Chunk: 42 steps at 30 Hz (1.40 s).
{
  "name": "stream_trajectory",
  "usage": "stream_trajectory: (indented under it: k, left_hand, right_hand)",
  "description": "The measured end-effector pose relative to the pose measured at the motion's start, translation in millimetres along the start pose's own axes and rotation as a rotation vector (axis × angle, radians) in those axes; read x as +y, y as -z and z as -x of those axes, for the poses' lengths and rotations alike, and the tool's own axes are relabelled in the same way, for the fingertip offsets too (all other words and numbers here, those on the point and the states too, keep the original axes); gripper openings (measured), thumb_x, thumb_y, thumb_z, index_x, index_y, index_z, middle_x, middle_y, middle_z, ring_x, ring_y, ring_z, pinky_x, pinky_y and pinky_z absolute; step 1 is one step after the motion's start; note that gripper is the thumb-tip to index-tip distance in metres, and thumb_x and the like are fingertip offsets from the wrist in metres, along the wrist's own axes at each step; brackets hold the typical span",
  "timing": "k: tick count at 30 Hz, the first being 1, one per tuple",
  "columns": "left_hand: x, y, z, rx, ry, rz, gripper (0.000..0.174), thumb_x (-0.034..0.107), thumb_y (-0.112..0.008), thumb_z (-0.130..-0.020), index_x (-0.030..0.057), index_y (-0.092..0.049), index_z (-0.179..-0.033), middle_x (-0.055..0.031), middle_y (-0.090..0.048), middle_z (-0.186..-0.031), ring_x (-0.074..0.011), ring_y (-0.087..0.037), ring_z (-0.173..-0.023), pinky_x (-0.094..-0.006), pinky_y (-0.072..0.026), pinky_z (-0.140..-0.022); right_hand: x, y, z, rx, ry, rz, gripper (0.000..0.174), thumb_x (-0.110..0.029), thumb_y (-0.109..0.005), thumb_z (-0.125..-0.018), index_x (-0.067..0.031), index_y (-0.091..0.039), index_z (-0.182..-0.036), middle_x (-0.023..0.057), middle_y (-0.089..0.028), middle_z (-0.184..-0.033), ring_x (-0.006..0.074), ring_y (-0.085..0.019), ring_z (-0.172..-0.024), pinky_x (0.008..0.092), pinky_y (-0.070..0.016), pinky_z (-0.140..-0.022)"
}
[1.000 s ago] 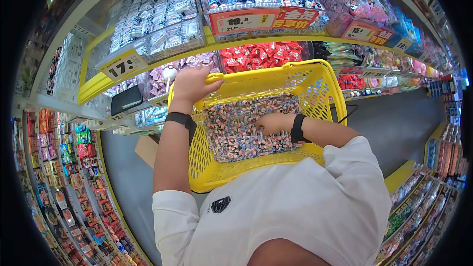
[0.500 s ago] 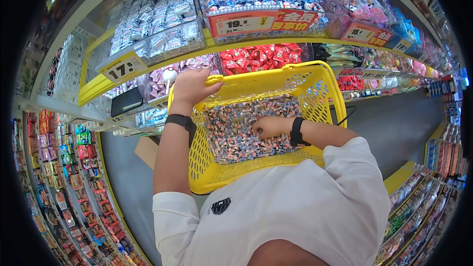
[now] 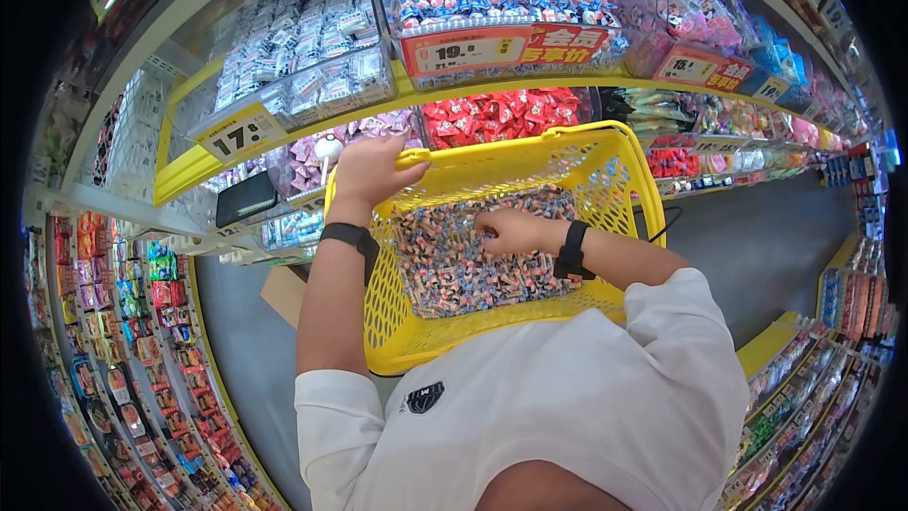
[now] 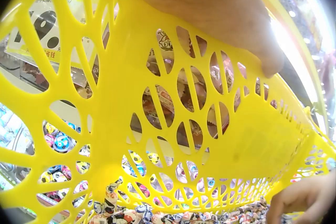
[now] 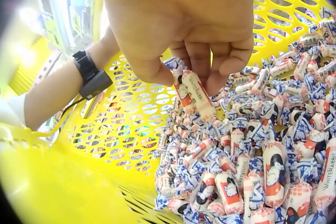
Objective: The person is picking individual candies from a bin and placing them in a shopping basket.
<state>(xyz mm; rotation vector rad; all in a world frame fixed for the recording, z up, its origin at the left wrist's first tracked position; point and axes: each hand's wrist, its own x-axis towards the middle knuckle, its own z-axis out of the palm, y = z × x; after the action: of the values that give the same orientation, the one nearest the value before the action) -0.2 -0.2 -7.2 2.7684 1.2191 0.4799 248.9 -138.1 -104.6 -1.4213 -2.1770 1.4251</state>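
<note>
ok quick rundown. Yellow basket (image 3: 383,326) is mid-frame in the head view, with a big pile of wrapped candies (image 3: 454,274) spread across the bottom, mostly white/blue/red wrappers w/ "White Rabbit" readable on one at far right in the R wrist cam.

R hand (image 3: 518,231) is down in the basket, about center frame, right over the pile. Fingers are narrow: thumb + fingertips pinching a couple of pieces, incl. a pale wrapped candy (image 5: 198,95) just above center in the R wrist view. Can't tell the exact no. of pieces in the pinch bc the fingers hide some.

L hand (image 3: 374,175) is left of center, up on the basket's rim, gripping it, thumb on the inner side. Fingertips are mostly hidden on the far side, so can't tell how they lie. Black wrist straps (image 3: 350,235) on both arms, white shirt (image 3: 558,407) at the bottom.

Rest of the shot: red candies (image 3: 501,114) on a lower shelf behind the basket, a "19.8" tag (image 3: 473,50) top center, "17.8" tag (image 3: 236,132) upper left w/ a black phone (image 3: 246,199) just below it, pale cardboard (image 3: 281,291) near the floor, lower left of ctr.
</note>
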Motion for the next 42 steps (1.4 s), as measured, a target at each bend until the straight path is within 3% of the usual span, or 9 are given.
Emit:
stream_trajectory:
  k: [9,12,15,18,22,30,33,36,42]
  left_hand:
    - [1,2,-1,-0.017,0.002,-0.04,0.048,0.055,-0.068,-0.077,0.0078,-0.062,-0.078,-0.01,-0.063,-0.072,-0.0305,-0.064,-0.069,-0.0439,-0.0499,-0.065]
    - [1,1,0,-0.009,-0.003,-0.038,0.047,0.055,-0.068,-0.078,0.0081,-0.062,-0.078,-0.0098,-0.063,-0.072,-0.0303,-0.064,-0.069,-0.0435,-0.05,-0.065]
    - [0,0,0,-0.011,0.015,0.003,0.045,0.052,-0.07,-0.076,0.0081,-0.061,-0.076,-0.0127,-0.062,-0.072,-0.0337,-0.063,-0.071,-0.0466,-0.0483,-0.065]
    - [1,2,0,-0.011,0.004,0.004,0.045,0.052,-0.07,-0.076,0.0081,-0.061,-0.076,-0.0125,-0.063,-0.072,-0.0335,-0.063,-0.071,-0.0465,-0.0484,-0.065]
    - [0,1,0,-0.007,-0.013,-0.039,0.048,0.056,-0.068,-0.078,0.0079,-0.061,-0.077,-0.0093,-0.063,-0.072,-0.0297,-0.064,-0.068,-0.0431,-0.0497,-0.064]
    - [-1,-1,0,-0.013,-0.009,-0.039,0.049,0.056,-0.068,-0.078,0.008,-0.06,-0.075,-0.0092,-0.063,-0.071,-0.0295,-0.064,-0.067,-0.0427,-0.0498,-0.064]
    - [0,1,0,0.006,-0.016,-0.048,0.049,0.056,-0.068,-0.078,0.0081,-0.061,-0.076,-0.0092,-0.062,-0.07,-0.0295,-0.063,-0.067,-0.0427,-0.0497,-0.064]
    - [1,2,0,0.014,-0.018,-0.04,0.049,0.056,-0.068,-0.078,0.0079,-0.061,-0.076,-0.0093,-0.062,-0.07,-0.0298,-0.063,-0.067,-0.043,-0.0496,-0.064]
    - [0,1,0,0.007,-0.014,-0.042,0.048,0.055,-0.069,-0.077,0.0076,-0.061,-0.077,-0.0096,-0.062,-0.07,-0.0303,-0.063,-0.068,-0.0439,-0.0496,-0.065]
  right_hand:
    - [-39,29,1,0.031,-0.075,-0.291,0.024,-0.017,-0.058,-0.087,-0.0032,-0.057,-0.107,0.0124,-0.064,-0.084,0.0247,-0.062,-0.075,0.0398,-0.0482,-0.067]
    - [-47,39,3,0.083,0.034,-0.176,0.022,-0.017,-0.058,-0.087,-0.0038,-0.056,-0.105,0.0109,-0.063,-0.081,0.0228,-0.062,-0.074,0.0395,-0.0483,-0.065]
    - [-44,38,2,-0.079,-0.057,-0.14,0.02,-0.017,-0.058,-0.087,-0.0047,-0.057,-0.103,0.0108,-0.063,-0.078,0.0235,-0.063,-0.072,0.0402,-0.0484,-0.064]
    - [-57,41,8,-0.089,0.045,0.03,0.017,-0.017,-0.058,-0.086,-0.0055,-0.058,-0.098,0.0107,-0.064,-0.077,0.0237,-0.064,-0.073,0.0402,-0.0488,-0.065]
    - [-75,52,12,-0.015,0.103,-0.104,0.014,-0.015,-0.056,-0.086,-0.0061,-0.061,-0.096,0.0108,-0.064,-0.079,0.0234,-0.065,-0.075,0.0391,-0.0492,-0.067]
    - [-156,147,28,0.205,0.226,-0.194,0.01,-0.007,-0.054,-0.093,-0.0053,-0.061,-0.101,-0.0006,-0.062,-0.084,0.0056,-0.056,-0.073,0.0251,-0.0452,-0.063]
    - [-178,181,36,0.315,0.336,-0.259,0.009,-0.006,-0.058,-0.093,-0.0059,-0.059,-0.102,-0.002,-0.061,-0.082,0.0026,-0.051,-0.069,0.0202,-0.0411,-0.06]
    - [-198,212,38,0.367,0.453,-0.338,0.007,-0.006,-0.058,-0.093,-0.0059,-0.056,-0.101,-0.0051,-0.049,-0.07,0.0008,-0.044,-0.058,0.0188,-0.0334,-0.052]
    - [-215,254,31,0.414,0.429,-0.382,0.008,-0.009,-0.055,-0.095,-0.0072,-0.058,-0.102,-0.0002,-0.06,-0.078,0.0008,-0.042,-0.05,0.0165,-0.031,-0.045]
